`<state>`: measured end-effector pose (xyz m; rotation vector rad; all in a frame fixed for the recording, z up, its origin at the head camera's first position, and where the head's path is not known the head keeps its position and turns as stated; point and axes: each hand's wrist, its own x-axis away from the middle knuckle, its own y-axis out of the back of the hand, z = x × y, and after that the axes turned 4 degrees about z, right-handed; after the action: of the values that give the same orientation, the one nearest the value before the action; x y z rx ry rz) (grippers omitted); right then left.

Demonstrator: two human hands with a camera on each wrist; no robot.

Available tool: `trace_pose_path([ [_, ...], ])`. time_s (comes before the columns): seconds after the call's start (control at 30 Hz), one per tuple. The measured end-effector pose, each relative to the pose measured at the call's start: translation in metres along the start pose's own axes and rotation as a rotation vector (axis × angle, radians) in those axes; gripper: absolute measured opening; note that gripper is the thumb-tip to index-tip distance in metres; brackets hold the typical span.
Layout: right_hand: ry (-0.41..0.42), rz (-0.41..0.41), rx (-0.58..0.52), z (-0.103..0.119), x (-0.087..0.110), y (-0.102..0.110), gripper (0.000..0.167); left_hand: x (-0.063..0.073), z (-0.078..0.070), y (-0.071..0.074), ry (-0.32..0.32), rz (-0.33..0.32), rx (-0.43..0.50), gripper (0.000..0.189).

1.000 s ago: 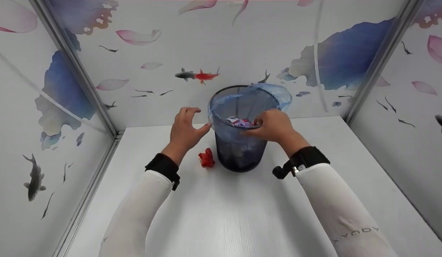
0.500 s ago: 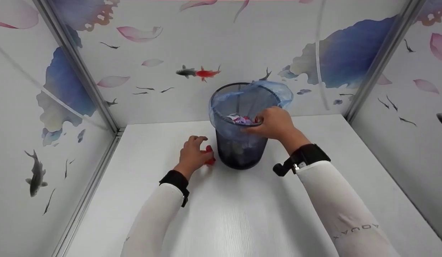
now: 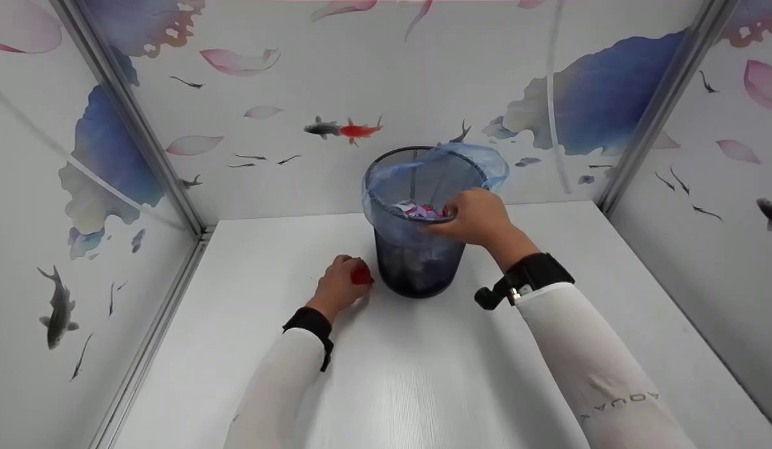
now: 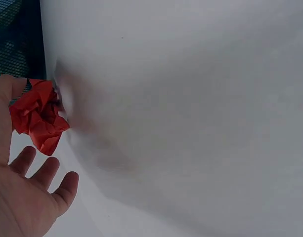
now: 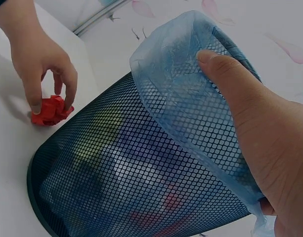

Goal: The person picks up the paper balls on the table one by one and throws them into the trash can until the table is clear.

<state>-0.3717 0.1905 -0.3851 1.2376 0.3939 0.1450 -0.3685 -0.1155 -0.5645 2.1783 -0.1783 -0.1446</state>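
A crumpled ball of red paper [image 4: 40, 116] is pinched between the thumb and fingers of my left hand [image 3: 341, 284], low at the table beside the bin. In the right wrist view the same red paper [image 5: 52, 110] shows under the left fingertips. My right hand [image 3: 479, 215] grips the near right rim of the dark mesh wastebasket [image 5: 107, 163], thumb outside over the blue plastic liner [image 5: 186, 84]. Its other fingers are mostly hidden inside the rim. The wastebasket stands upright, with crumpled paper [image 3: 420, 209] in white, purple and red inside it.
The white table [image 3: 386, 374] reaches back to a patterned wall [image 3: 249, 174] just behind the wastebasket. Side panels with metal frame posts [image 3: 143, 137] stand at left and right. Part of the liner hangs loosely over the rim at the back right.
My left hand has come down from beside the bin's rim to the table and taken hold of the red paper ball. The right hand keeps its grip on the rim.
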Motion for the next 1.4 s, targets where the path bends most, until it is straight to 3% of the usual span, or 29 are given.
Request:
trace_pose_path([
  [0.2,-0.015,0.003,-0.011,0.002,0.000,-0.001,0.072,0.003,0.005,-0.007,-0.018,0.009,0.014,0.041],
  [0.47,-0.012,0.005,-0.007,0.002,-0.001,-0.002,0.072,0.008,0.004,-0.013,0.019,0.007,-0.016,0.031],
  [0.7,0.020,-0.018,0.009,0.002,0.000,-0.001,0.070,0.012,0.005,-0.011,0.029,-0.011,0.061,0.006],
  [1.03,0.006,-0.012,0.000,0.000,0.000,-0.001,0.072,0.018,0.007,-0.011,0.040,-0.028,0.108,0.005],
  [1.17,0.006,-0.009,-0.001,0.000,-0.001,-0.001,0.071,0.022,0.007,-0.008,0.053,-0.036,0.123,0.017],
  [1.3,0.006,-0.010,-0.002,0.000,-0.001,-0.001,0.069,0.027,0.005,-0.001,0.082,-0.052,0.130,0.027],
  [1.4,0.006,-0.012,-0.002,-0.001,0.000,0.000,0.068,0.030,0.001,0.010,0.068,-0.082,0.130,0.028],
])
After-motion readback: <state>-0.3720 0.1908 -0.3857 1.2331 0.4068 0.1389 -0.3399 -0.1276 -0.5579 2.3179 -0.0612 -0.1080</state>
